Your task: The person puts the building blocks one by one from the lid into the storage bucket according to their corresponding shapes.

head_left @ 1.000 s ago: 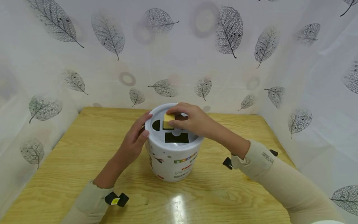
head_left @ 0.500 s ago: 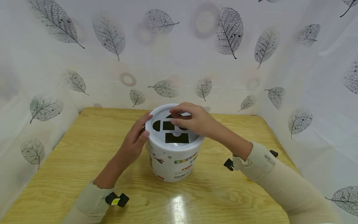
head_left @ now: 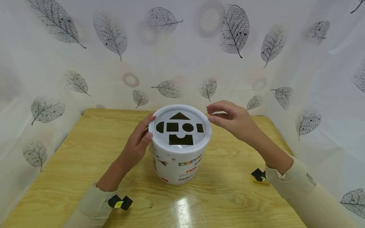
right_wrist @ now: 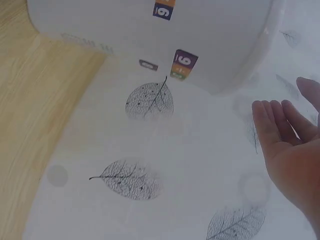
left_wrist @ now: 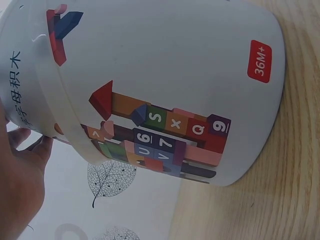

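A left hand (head_left: 137, 142) grips the rim of a white tub (head_left: 171, 169) standing upright on a wooden worktop (head_left: 85, 152), fingers and thumb closed on the edge, while the right hand (head_left: 232, 122) hovers just beside the opposite rim, fingers gently bent, thumb apart, nothing pinched. Dark shaped openings (head_left: 181, 140) mark the lid (head_left: 180, 148). Steadying the tub appears to be the left hand's job, best done with an even hold, fingertips clear of the openings and no tipping push; any reach by the right should come from above, square to an opening.
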Demonstrator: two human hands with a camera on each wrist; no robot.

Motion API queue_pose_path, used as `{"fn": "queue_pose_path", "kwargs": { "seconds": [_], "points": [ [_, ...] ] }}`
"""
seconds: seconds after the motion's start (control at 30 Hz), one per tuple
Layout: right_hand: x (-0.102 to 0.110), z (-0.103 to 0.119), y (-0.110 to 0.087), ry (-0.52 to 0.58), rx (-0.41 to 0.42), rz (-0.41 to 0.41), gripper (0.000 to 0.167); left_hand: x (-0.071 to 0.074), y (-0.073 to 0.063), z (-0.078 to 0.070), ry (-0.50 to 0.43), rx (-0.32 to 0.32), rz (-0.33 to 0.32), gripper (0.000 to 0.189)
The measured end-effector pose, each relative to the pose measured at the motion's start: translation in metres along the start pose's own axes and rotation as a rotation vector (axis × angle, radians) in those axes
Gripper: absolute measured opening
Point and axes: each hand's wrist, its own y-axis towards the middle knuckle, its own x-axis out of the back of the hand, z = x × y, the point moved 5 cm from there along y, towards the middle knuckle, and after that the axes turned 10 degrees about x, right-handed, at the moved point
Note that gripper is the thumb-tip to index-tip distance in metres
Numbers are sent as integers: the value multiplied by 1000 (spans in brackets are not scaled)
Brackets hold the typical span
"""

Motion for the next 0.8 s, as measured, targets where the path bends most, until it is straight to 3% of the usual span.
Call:
{"fn": "queue_pose_path", "kwargs": {
  "seconds": [0.3,0.8],
  "points": [
    [41,-18,-55,-193,-61,-46,31,-1,0,-1,20,4,-7,52],
    [67,-64,-138,-270,-237,-87,37,0,0,0,9,6,1,52]
  ]
}}
